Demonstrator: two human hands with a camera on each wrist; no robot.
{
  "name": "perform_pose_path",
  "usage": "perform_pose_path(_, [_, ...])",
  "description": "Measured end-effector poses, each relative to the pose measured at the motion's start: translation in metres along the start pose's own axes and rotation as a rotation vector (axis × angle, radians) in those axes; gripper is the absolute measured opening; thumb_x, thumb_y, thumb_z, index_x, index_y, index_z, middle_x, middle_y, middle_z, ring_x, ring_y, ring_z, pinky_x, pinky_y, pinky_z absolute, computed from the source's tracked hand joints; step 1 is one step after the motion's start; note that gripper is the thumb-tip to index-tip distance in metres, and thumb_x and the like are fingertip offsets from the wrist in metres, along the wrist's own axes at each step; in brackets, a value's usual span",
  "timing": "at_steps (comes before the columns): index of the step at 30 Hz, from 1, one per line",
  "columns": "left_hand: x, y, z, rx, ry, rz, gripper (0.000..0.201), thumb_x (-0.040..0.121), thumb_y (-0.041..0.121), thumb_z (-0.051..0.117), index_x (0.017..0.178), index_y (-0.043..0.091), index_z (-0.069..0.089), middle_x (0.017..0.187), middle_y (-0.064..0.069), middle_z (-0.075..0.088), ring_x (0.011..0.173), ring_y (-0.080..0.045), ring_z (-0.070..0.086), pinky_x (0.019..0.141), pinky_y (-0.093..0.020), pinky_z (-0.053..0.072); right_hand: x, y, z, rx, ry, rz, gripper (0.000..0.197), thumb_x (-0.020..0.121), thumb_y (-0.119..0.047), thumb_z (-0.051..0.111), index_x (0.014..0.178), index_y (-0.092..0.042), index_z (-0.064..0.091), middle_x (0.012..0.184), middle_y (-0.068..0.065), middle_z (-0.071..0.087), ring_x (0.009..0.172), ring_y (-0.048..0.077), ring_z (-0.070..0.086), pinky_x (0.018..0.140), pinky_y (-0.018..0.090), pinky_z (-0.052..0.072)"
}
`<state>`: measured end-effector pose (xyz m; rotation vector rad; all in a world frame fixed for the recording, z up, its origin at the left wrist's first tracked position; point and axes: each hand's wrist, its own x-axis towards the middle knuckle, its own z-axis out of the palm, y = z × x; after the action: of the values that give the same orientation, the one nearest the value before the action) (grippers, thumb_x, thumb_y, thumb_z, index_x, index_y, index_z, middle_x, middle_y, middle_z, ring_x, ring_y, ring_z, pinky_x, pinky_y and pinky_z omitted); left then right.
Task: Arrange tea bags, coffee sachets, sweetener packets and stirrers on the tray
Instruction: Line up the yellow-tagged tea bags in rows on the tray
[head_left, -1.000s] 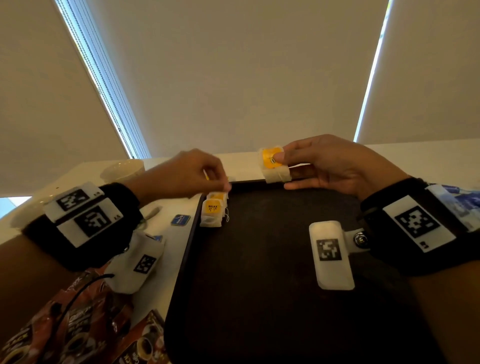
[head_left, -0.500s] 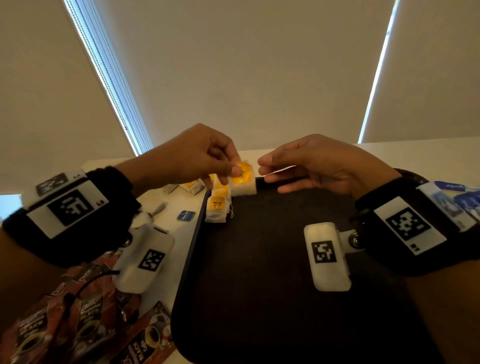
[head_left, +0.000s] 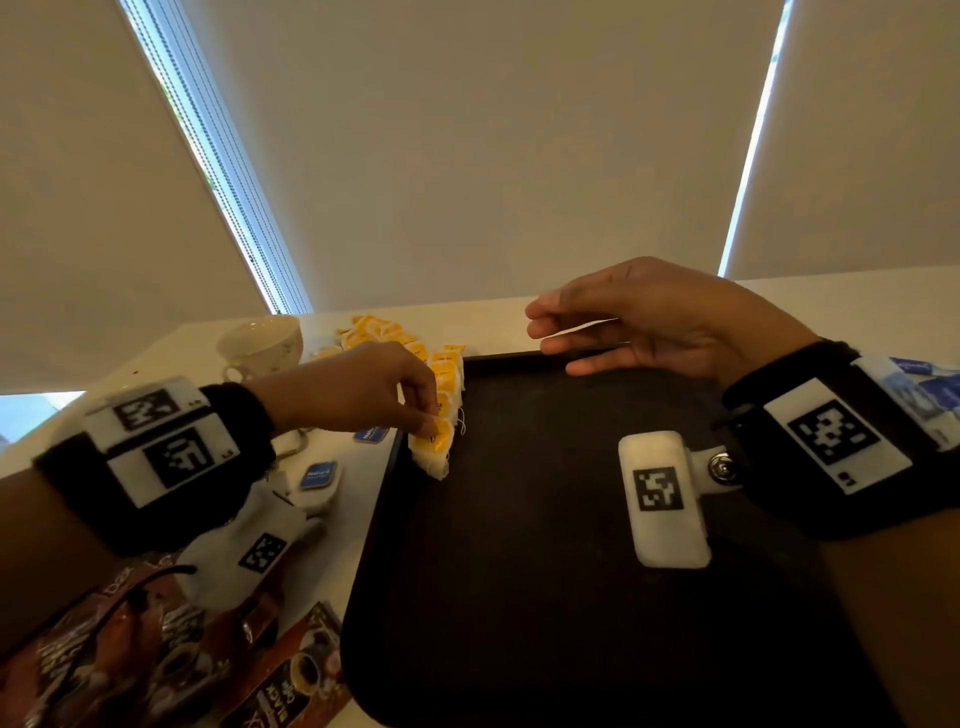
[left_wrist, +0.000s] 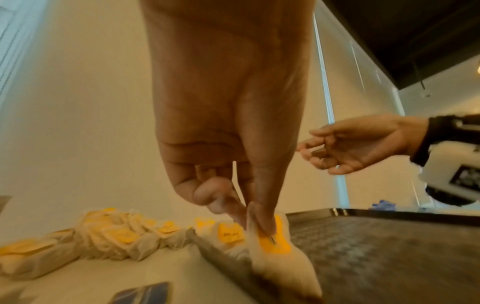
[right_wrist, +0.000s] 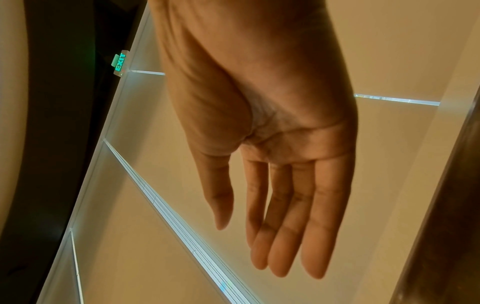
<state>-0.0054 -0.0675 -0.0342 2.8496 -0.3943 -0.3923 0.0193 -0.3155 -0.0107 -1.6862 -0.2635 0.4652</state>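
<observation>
Right now the left hand (head_left: 363, 389) pinches a tea bag (head_left: 434, 452) by its yellow tag, thumb and forefinger closed on it, and holds it at the left rim of the dark tray (head_left: 519, 597). In the left wrist view the bag hangs below the fingertips (left_wrist: 265, 218), its white pouch already resting against the tray's edge, with its long axis running roughly from far to near along that rim. Just beyond it, a short row of tea bags (head_left: 447, 379) lies along the same left edge toward the far corner, so this bag looks like the next one in the line, at its near end.

The right hand (head_left: 660, 317) hovers above the far edge of the tray, fingers loosely extended and holding nothing; the right wrist view shows its palm bare. It is well apart from the bag, so the left hand is plainly the nearer one and seems to be doing the placing alone.

A loose heap of tea bags (head_left: 379, 332) waits on the white table (head_left: 171, 353) off the tray's far left corner, beside a cup (head_left: 260, 343). Coffee sachets (head_left: 156, 665) lie at the near left and blue packets (head_left: 318, 475) sit between them and the tray, all still on the table.
</observation>
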Motion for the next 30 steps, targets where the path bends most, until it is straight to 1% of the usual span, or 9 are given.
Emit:
perform_pose_path(4, [0.006, -0.009, 0.009, 0.064, 0.089, -0.017, 0.015, 0.083, 0.031, 0.069, 0.077, 0.035, 0.056, 0.084, 0.014, 0.059, 0.082, -0.004, 0.053, 0.066, -0.015, 0.036, 0.001, 0.000, -0.001, -0.007, 0.003, -0.001, 0.023, 0.087, -0.024, 0.062, 0.105, -0.012, 0.068, 0.096, 0.003, 0.074, 0.091, 0.016, 0.070, 0.074, 0.031, 0.058])
perform_pose_path(10, [0.010, -0.012, 0.016, 0.105, 0.195, -0.014, 0.014, 0.084, 0.028, 0.069, 0.090, 0.027, 0.057, 0.082, 0.015, 0.055, 0.076, -0.002, 0.051, 0.062, -0.013, 0.034, 0.001, 0.001, 0.000, -0.015, 0.002, 0.002, 0.023, 0.086, -0.024, 0.062, 0.104, -0.012, 0.069, 0.096, 0.003, 0.074, 0.089, 0.015, 0.070, 0.070, 0.029, 0.059])
perform_pose_path(13, [0.007, -0.009, 0.016, 0.171, 0.255, 0.028, 0.020, 0.083, 0.030, 0.070, 0.090, 0.029, 0.052, 0.083, 0.016, 0.051, 0.078, -0.005, 0.051, 0.067, -0.019, 0.042, 0.001, 0.000, 0.001, -0.018, 0.002, 0.001, 0.023, 0.086, -0.025, 0.062, 0.104, -0.012, 0.069, 0.096, 0.003, 0.074, 0.089, 0.015, 0.070, 0.069, 0.029, 0.059])
perform_pose_path(16, [-0.001, -0.005, 0.016, 0.179, 0.207, 0.100, 0.021, 0.081, 0.033, 0.071, 0.084, 0.035, 0.050, 0.084, 0.015, 0.052, 0.079, -0.004, 0.051, 0.070, -0.022, 0.047, 0.001, 0.001, 0.001, -0.024, 0.003, -0.001, 0.023, 0.086, -0.025, 0.062, 0.104, -0.012, 0.069, 0.095, 0.003, 0.074, 0.088, 0.015, 0.070, 0.068, 0.029, 0.059])
perform_pose_path(19, [-0.004, -0.002, 0.020, 0.223, 0.097, 0.117, 0.017, 0.084, 0.031, 0.069, 0.093, 0.035, 0.055, 0.092, 0.017, 0.054, 0.084, -0.002, 0.052, 0.073, -0.020, 0.048, 0.001, 0.001, 0.002, -0.026, -0.001, 0.007, 0.023, 0.086, -0.024, 0.062, 0.104, -0.012, 0.069, 0.097, 0.003, 0.073, 0.090, 0.015, 0.070, 0.068, 0.029, 0.059])
perform_pose_path(22, [-0.002, -0.001, 0.024, 0.238, 0.081, 0.083, 0.016, 0.087, 0.027, 0.065, 0.100, 0.032, 0.059, 0.095, 0.018, 0.052, 0.082, 0.001, 0.049, 0.067, -0.013, 0.039, 0.000, 0.000, 0.003, -0.025, -0.005, 0.010, 0.024, 0.086, -0.024, 0.062, 0.106, -0.011, 0.068, 0.099, 0.004, 0.073, 0.092, 0.016, 0.070, 0.071, 0.029, 0.059])
perform_pose_path(26, [-0.002, 0.001, 0.012, 0.192, 0.020, 0.043, 0.018, 0.086, 0.025, 0.067, 0.103, 0.027, 0.064, 0.097, 0.014, 0.059, 0.081, -0.001, 0.053, 0.071, -0.016, 0.043, -0.002, -0.002, 0.002, -0.022, 0.002, 0.008, 0.025, 0.085, -0.024, 0.063, 0.106, -0.011, 0.069, 0.098, 0.004, 0.073, 0.092, 0.017, 0.069, 0.072, 0.030, 0.059])
perform_pose_path(28, [-0.002, -0.002, -0.010, 0.126, 0.074, -0.003, 0.018, 0.085, 0.024, 0.068, 0.103, 0.024, 0.065, 0.097, 0.010, 0.063, 0.078, 0.002, 0.054, 0.068, -0.014, 0.040, -0.003, -0.003, 0.001, -0.022, 0.008, 0.007, 0.025, 0.085, -0.024, 0.063, 0.106, -0.011, 0.068, 0.099, 0.004, 0.073, 0.092, 0.017, 0.069, 0.072, 0.030, 0.059])
perform_pose_path(30, [-0.002, -0.011, -0.038, 0.029, 0.211, -0.093, 0.020, 0.085, 0.020, 0.069, 0.104, 0.019, 0.064, 0.094, 0.006, 0.066, 0.074, 0.001, 0.056, 0.059, -0.014, 0.039, -0.003, -0.003, 0.000, -0.019, 0.018, 0.009, 0.025, 0.086, -0.024, 0.062, 0.106, -0.012, 0.068, 0.099, 0.004, 0.073, 0.093, 0.017, 0.069, 0.073, 0.031, 0.058])
